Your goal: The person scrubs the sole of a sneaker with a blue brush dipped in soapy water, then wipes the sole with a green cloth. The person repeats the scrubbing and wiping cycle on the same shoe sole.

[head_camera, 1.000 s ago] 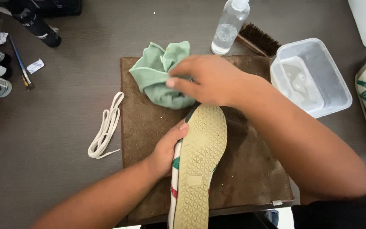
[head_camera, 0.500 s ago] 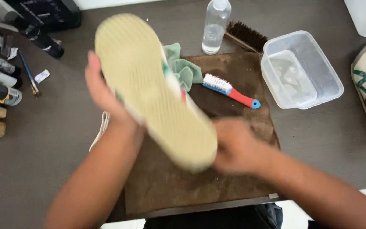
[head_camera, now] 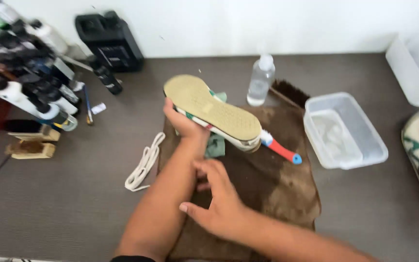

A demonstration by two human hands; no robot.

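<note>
- Tan sole up, the shoe (head_camera: 213, 112) sits clasped in the left hand (head_camera: 184, 123), which grips its side near the toe end, lifted over the brown towel (head_camera: 272, 194).
- Its long axis runs from upper left down to lower right, heel end (nearly touching) over the brush (head_camera: 281, 148).
- The right hand (head_camera: 217, 204) hovers loose and empty against the left forearm, below the shoe.
- The green cloth (head_camera: 215, 144) lies under the shoe; white laces (head_camera: 144, 162) lie left of the towel.

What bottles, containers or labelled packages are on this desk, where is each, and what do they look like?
Clear spray bottle: behind the brown mat, white cap.
Clear plastic tub: right of the mat, rectangular.
Black canister: back left, against the wall, boxy.
White bottles: far left, dark caps, lying clustered.
</note>
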